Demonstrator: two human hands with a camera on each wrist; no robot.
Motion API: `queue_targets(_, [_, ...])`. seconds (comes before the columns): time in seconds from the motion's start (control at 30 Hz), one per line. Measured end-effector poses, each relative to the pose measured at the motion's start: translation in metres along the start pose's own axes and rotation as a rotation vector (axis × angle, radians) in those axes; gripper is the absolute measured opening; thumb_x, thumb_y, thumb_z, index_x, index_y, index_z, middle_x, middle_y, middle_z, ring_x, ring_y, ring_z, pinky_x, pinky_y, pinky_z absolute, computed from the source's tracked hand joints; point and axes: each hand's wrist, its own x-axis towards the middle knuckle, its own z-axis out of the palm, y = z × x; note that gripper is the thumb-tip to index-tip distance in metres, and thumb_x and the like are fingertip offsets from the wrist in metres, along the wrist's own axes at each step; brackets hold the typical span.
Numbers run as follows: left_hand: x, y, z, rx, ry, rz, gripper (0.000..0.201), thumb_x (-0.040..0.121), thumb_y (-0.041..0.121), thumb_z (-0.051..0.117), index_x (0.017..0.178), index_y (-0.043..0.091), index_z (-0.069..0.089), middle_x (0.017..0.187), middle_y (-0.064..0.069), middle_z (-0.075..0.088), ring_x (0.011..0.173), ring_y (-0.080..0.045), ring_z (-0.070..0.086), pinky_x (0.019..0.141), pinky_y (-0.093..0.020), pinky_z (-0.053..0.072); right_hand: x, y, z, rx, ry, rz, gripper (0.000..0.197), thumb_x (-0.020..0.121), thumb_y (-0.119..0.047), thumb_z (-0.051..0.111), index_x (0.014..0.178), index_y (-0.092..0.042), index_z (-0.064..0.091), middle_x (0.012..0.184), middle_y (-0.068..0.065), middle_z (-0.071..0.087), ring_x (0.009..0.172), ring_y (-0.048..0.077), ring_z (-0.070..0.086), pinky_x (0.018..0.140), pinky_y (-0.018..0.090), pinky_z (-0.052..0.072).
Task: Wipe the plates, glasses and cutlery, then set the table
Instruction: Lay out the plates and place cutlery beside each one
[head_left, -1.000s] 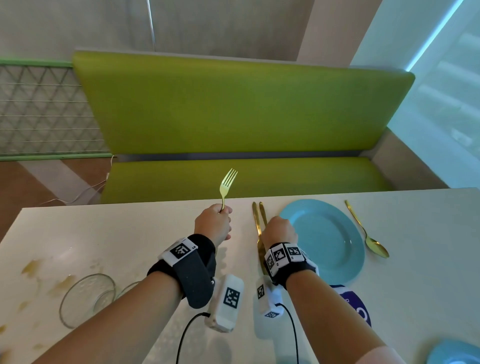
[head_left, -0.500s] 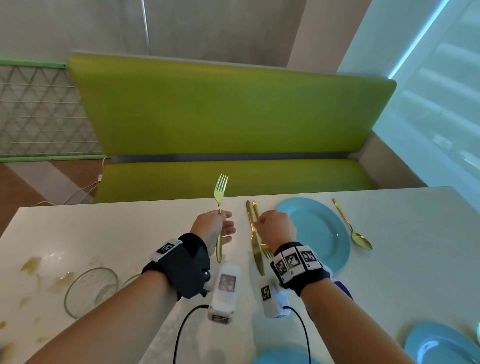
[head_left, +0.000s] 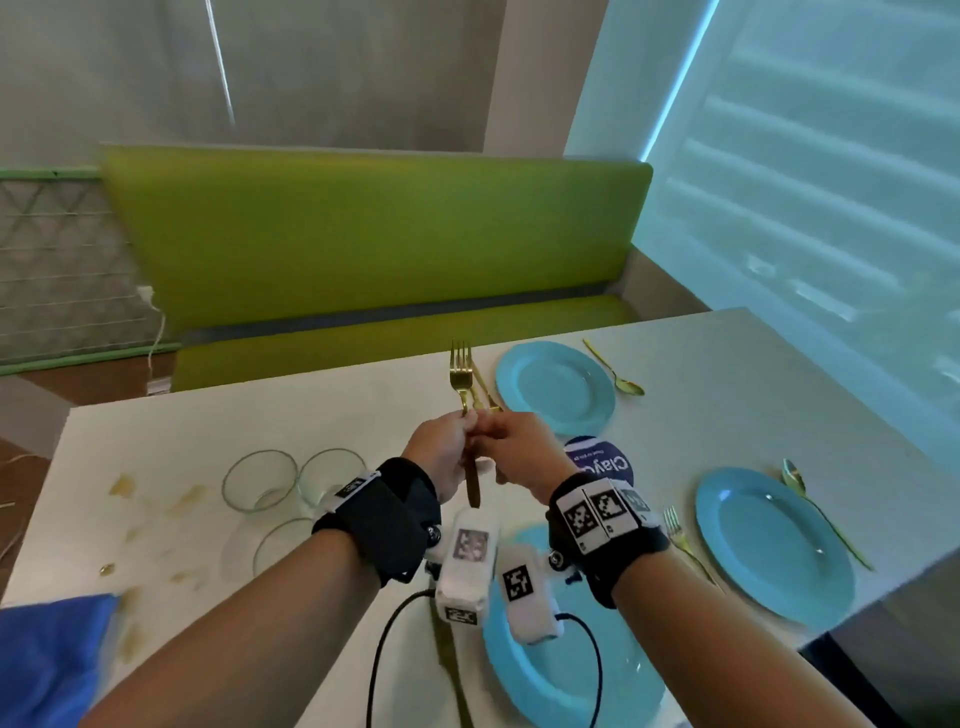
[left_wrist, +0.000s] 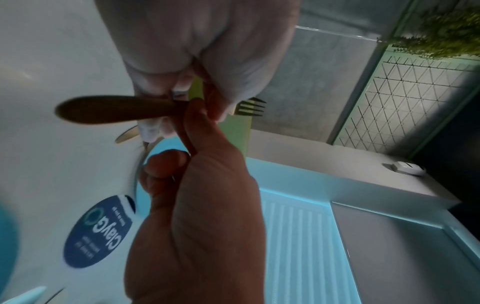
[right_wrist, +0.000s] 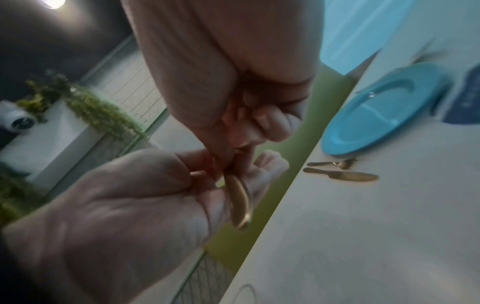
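A gold fork (head_left: 461, 382) stands upright above the white table (head_left: 727, 395), tines up. My left hand (head_left: 464, 430) pinches its handle from the left, and my right hand (head_left: 489, 434) pinches the same handle from the right. In the left wrist view the fork's handle (left_wrist: 116, 109) sticks out below the fingers of both hands. In the right wrist view my right hand (right_wrist: 228, 162) grips the handle (right_wrist: 237, 203) in front of my left palm. Blue plates lie at the far side (head_left: 555, 387), on the right (head_left: 774, 543) and near me (head_left: 561, 670).
A gold knife and a second fork (head_left: 483, 389) lie left of the far plate, a spoon (head_left: 615, 371) to its right. The right plate has a fork (head_left: 685, 540) and spoon (head_left: 821, 512). Three glasses (head_left: 260, 480) stand at left among stains (head_left: 182, 499). A blue cloth (head_left: 52, 660) lies near left.
My right hand left the cutlery beside the far plate and came across to the fork in my left hand. Both hands drew back toward me.
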Motion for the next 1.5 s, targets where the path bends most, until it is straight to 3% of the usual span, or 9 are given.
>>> queue_targets(0.3, [-0.072,-0.073,-0.051,0.494,0.036,0.095,0.022,0.093,0.025,0.055,0.109,0.011,0.061,0.091,-0.002,0.059,0.078,-0.015,0.053,0.079,-0.031,0.045,-0.099,0.046,0.036,-0.004,0.102,0.173,0.017,0.082,-0.013,0.066,0.068,-0.021,0.06,0.061,-0.006,0.058,0.035,0.0,0.046,0.038,0.014,0.037])
queue_targets(0.47, [-0.095,-0.131,-0.083,1.081,-0.018,0.19,0.023,0.088,0.023,0.06,0.109,0.014,0.067,0.112,-0.002,0.067,0.108,-0.016,0.06,0.083,-0.015,0.037,-0.134,0.091,0.063,-0.137,0.049,0.312,0.008,0.083,-0.016,0.066,0.075,-0.018,0.063,0.064,-0.005,0.057,0.045,0.007,0.045,0.037,0.012,0.036])
queue_targets(0.63, [-0.102,-0.18,-0.098,1.416,-0.17,0.28,0.038,0.089,0.028,0.057,0.126,0.022,0.058,0.132,0.0,0.054,0.124,-0.019,0.044,0.1,-0.027,0.039,-0.156,0.12,0.086,-0.198,0.002,0.404,0.011,0.082,-0.018,0.068,0.09,-0.011,0.072,0.064,-0.008,0.058,0.053,0.009,0.052,0.043,0.013,0.043])
queue_targets(0.8, [-0.101,-0.209,-0.101,1.68,-0.3,0.5,0.045,0.093,0.037,0.049,0.136,0.024,0.048,0.141,0.004,0.043,0.13,-0.018,0.031,0.098,-0.027,0.036,-0.163,0.135,0.099,-0.268,-0.012,0.429,0.014,0.083,-0.022,0.067,0.091,-0.012,0.073,0.076,0.0,0.065,0.05,0.007,0.051,0.048,0.016,0.047])
queue_targets(0.87, [-0.101,-0.212,-0.099,1.72,-0.3,0.537,0.045,0.089,0.047,0.048,0.126,0.024,0.058,0.131,0.004,0.053,0.123,-0.019,0.037,0.093,-0.027,0.04,-0.164,0.139,0.103,-0.286,-0.008,0.426,0.015,0.082,-0.023,0.067,0.091,-0.012,0.073,0.079,0.003,0.068,0.049,0.007,0.051,0.05,0.016,0.048])
queue_targets(1.0, [-0.088,-0.222,-0.1,1.71,-0.226,0.458,0.055,0.06,0.068,0.031,0.062,0.033,0.073,0.068,0.017,0.067,0.079,-0.009,0.036,0.054,-0.013,0.048,-0.162,0.146,0.108,-0.305,0.016,0.422,0.014,0.081,-0.022,0.068,0.09,-0.014,0.074,0.088,0.003,0.072,0.066,0.012,0.057,0.076,0.028,0.056])
queue_targets(1.17, [-0.095,-0.226,-0.096,1.704,-0.233,0.453,0.064,0.068,0.065,0.031,0.094,0.027,0.073,0.096,0.009,0.068,0.096,-0.02,0.057,0.077,-0.031,0.047,-0.156,0.147,0.112,-0.309,0.015,0.445,0.012,0.081,-0.023,0.068,0.088,-0.016,0.074,0.093,0.004,0.073,0.078,0.016,0.064,0.08,0.031,0.056])
queue_targets(1.3, [-0.095,-0.231,-0.099,1.671,-0.156,0.449,0.052,0.06,0.068,0.033,0.069,0.035,0.073,0.07,0.019,0.067,0.072,-0.013,0.059,0.056,-0.022,0.049,-0.153,0.145,0.115,-0.336,0.024,0.445,0.012,0.082,-0.022,0.065,0.089,-0.018,0.074,0.096,0.003,0.072,0.09,0.018,0.065,0.079,0.026,0.053])
queue_targets(1.5, [-0.092,-0.239,-0.1,1.765,-0.044,0.493,0.056,0.061,0.067,0.03,0.064,0.032,0.073,0.069,0.019,0.067,0.083,-0.015,0.042,0.057,-0.023,0.05,-0.148,0.141,0.116,-0.366,0.026,0.445,0.013,0.082,-0.021,0.064,0.091,-0.019,0.073,0.097,0.004,0.071,0.09,0.021,0.065,0.083,0.031,0.054])
